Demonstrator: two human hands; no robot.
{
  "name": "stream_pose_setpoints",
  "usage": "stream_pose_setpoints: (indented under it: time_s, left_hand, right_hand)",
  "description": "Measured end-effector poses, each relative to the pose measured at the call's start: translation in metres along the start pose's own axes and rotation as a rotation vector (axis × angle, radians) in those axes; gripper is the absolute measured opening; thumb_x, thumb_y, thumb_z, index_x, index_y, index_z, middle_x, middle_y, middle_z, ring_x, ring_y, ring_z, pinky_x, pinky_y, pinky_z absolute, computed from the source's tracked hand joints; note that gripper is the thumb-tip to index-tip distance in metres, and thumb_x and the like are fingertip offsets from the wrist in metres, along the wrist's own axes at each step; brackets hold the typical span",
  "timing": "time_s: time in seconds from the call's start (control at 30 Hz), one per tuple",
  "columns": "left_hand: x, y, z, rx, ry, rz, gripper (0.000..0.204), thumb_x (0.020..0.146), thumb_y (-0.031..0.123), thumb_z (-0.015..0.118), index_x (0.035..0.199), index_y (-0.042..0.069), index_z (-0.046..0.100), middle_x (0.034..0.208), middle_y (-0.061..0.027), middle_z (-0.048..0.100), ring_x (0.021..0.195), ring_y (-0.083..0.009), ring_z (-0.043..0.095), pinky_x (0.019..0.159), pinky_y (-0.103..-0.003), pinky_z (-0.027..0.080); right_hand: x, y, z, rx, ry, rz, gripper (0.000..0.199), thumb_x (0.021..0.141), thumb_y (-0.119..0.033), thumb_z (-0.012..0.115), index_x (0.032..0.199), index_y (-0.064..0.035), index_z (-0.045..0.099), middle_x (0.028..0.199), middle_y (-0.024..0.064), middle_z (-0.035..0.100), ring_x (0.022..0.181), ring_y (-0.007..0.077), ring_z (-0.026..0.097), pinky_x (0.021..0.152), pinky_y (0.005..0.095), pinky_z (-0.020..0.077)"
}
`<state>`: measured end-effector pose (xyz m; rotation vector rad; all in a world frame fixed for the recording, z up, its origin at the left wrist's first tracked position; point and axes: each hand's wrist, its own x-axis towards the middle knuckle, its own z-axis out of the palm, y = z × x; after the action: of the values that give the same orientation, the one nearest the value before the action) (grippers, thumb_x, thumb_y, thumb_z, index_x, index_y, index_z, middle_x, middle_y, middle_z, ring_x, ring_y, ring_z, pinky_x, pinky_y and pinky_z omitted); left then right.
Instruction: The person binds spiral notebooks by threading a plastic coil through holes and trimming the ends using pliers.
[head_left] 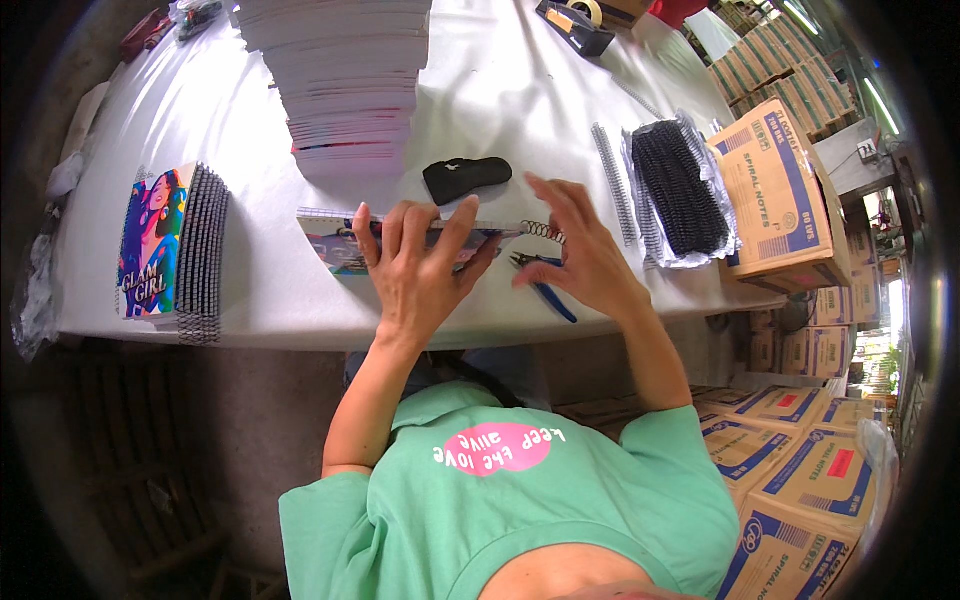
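My left hand (415,262) grips a notebook (335,240) with a colourful cover, holding it on edge on the white table (500,90). A black spiral wire (543,231) sticks out of the notebook's right end. My right hand (580,255) is at that end, fingers spread by the wire's tip. Blue-handled pliers (545,290) lie on the table under my right hand.
A tall stack of unbound notebook blocks (345,80) stands at the back. Finished spiral notebooks (175,250) stand at the left. A bag of black spirals (680,190), loose spirals (612,180), a black pouch (465,177), a tape dispenser (575,25) and cardboard boxes (780,190) are at the right.
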<state>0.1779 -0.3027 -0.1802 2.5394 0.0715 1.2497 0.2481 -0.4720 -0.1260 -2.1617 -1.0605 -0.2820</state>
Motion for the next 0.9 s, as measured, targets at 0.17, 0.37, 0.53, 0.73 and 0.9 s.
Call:
stream_pose_setpoints:
  time_s: [0.17,0.37,0.53,0.73,0.9]
  left_hand:
    - [-0.002,0.001,0.001,0.019,0.023,-0.012,0.047,0.062,0.043,0.078,0.100,0.018,0.065,0.085,-0.0008,0.050,0.090,-0.0171,0.050,0.103,-0.049,0.020]
    - [0.000,0.002,-0.002,0.003,0.010,-0.030,0.041,0.060,0.044,0.079,0.087,0.016,0.064,0.083,-0.0014,0.049,0.089,-0.0184,0.051,0.102,-0.049,0.021]
    - [0.002,0.007,0.000,-0.035,0.018,-0.036,0.037,0.061,0.043,0.079,0.077,0.015,0.060,0.081,-0.0017,0.048,0.086,-0.0193,0.050,0.103,-0.049,0.021]
    - [-0.003,-0.007,-0.003,-0.112,-0.023,0.009,0.036,0.060,0.040,0.080,0.077,0.016,0.059,0.081,-0.0021,0.048,0.088,-0.0203,0.049,0.103,-0.048,0.022]
    - [-0.003,-0.009,-0.013,-0.224,-0.025,0.015,0.041,0.057,0.040,0.082,0.079,0.015,0.059,0.090,-0.0042,0.049,0.105,-0.0266,0.050,0.104,-0.049,0.020]
  right_hand:
    - [-0.007,0.016,-0.011,0.030,-0.082,-0.071,0.028,0.080,-0.004,0.064,0.106,-0.0051,0.056,0.076,0.0076,0.055,0.064,0.0194,0.055,0.061,0.0321,0.0451]
    - [0.006,0.011,-0.019,0.269,-0.331,0.191,0.020,0.082,-0.008,0.064,0.101,-0.0063,0.058,0.066,0.0054,0.049,0.060,0.0176,0.053,0.057,0.0291,0.0416]
    - [-0.002,0.013,0.004,-0.044,0.028,-0.258,0.017,0.086,-0.017,0.062,0.098,-0.0058,0.058,0.059,0.0068,0.052,0.054,0.0162,0.055,0.056,0.0318,0.0427]
    - [0.032,0.018,-0.016,0.482,-0.507,0.341,0.027,0.087,-0.014,0.057,0.114,-0.0066,0.057,0.063,0.0073,0.059,0.061,0.0196,0.060,0.069,0.0316,0.0469]
    - [0.057,0.086,0.044,-0.328,-0.401,-0.292,0.041,0.080,-0.007,0.058,0.120,-0.0093,0.054,0.108,0.0096,0.062,0.102,0.0226,0.058,0.084,0.0332,0.0460]
